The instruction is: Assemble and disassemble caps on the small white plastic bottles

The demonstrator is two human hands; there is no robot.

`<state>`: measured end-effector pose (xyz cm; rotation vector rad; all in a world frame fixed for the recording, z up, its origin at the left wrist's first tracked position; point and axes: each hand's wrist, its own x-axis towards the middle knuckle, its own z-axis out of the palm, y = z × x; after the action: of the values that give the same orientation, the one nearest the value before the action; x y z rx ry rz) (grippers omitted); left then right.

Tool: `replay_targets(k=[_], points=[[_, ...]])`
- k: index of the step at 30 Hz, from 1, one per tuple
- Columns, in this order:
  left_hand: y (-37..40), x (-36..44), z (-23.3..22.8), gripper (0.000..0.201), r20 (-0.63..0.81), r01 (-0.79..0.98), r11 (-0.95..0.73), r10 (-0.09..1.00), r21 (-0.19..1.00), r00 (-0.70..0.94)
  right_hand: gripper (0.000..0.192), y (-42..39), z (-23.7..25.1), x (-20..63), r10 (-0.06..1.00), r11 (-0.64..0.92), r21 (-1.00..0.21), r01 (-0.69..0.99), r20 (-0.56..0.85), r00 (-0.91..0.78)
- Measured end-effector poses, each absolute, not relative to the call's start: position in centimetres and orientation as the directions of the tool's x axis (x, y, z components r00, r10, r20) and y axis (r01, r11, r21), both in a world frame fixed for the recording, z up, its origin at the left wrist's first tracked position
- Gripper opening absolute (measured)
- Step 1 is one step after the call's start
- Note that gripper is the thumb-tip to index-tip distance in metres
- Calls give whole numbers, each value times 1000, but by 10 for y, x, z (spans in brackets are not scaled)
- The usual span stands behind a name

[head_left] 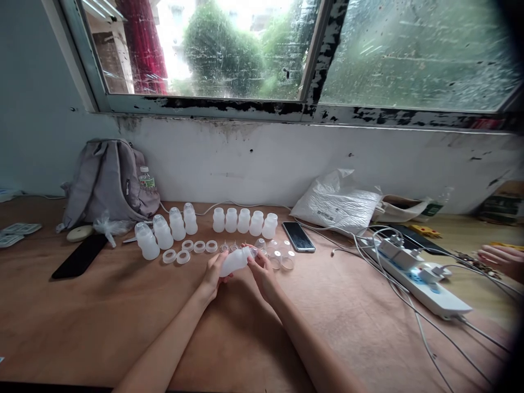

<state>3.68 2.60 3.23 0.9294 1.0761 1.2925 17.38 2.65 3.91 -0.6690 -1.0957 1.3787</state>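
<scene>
A frosted white baby bottle lies tilted between my hands, its neck pointing right. My left hand is wrapped round its body. At the neck end, my right hand has its fingers closed on a clear cap. Just beyond my hands are small clear nipples, partly hidden by my fingers. White collar rings lie to their left, and clear dome caps to the right. Several open bottles stand in a row behind. Several capped bottles stand at the left.
At the left are a grey backpack, a black phone and a knotted plastic bag. Another phone lies right of the caps, near a silvery packet. A power strip with cables and another person's hand are at the right.
</scene>
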Motion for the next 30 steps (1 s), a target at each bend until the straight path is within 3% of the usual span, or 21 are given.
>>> replay_targets(k=[2, 4, 6, 8, 10, 12, 15, 18, 25, 30], points=[[24, 37, 34, 37, -30, -140, 16, 995, 990, -100, 26, 28, 35, 173, 973, 127, -885, -448, 200, -119], [18, 37, 37, 32, 125, 54, -116, 972, 992, -201, 18, 29, 30, 172, 978, 117, -872, -476, 184, -97], [13, 38, 41, 25, 317, 229, -260, 910, 938, -267, 14, 30, 28, 172, 983, 101, -857, -506, 164, -83], [11, 39, 42, 22, 409, 286, -331, 868, 899, -282, 14, 30, 29, 172, 985, 83, -847, -525, 148, -83], [13, 38, 41, 23, 309, 181, -270, 917, 946, -251, 14, 30, 32, 173, 984, 69, -850, -522, 144, -105], [19, 37, 37, 29, 88, -37, -95, 984, 995, -158, 18, 28, 36, 174, 979, 61, -858, -510, 150, -136], [26, 37, 29, 34, -188, -305, 170, 982, 937, -31, 25, 26, 40, 174, 972, 49, -865, -499, 156, -174], [28, 39, 25, 32, -222, -331, 180, 971, 926, -93, 23, 25, 38, 171, 976, 58, -877, -477, 151, -159], [17, 41, 33, 32, 154, 59, -142, 930, 988, -334, 21, 23, 34, 163, 980, 166, -901, -400, 197, -37], [20, 31, 35, 29, 370, 254, -295, 866, 921, -336, 29, 26, 33, 172, 960, 279, -960, -16, 279, -8]])
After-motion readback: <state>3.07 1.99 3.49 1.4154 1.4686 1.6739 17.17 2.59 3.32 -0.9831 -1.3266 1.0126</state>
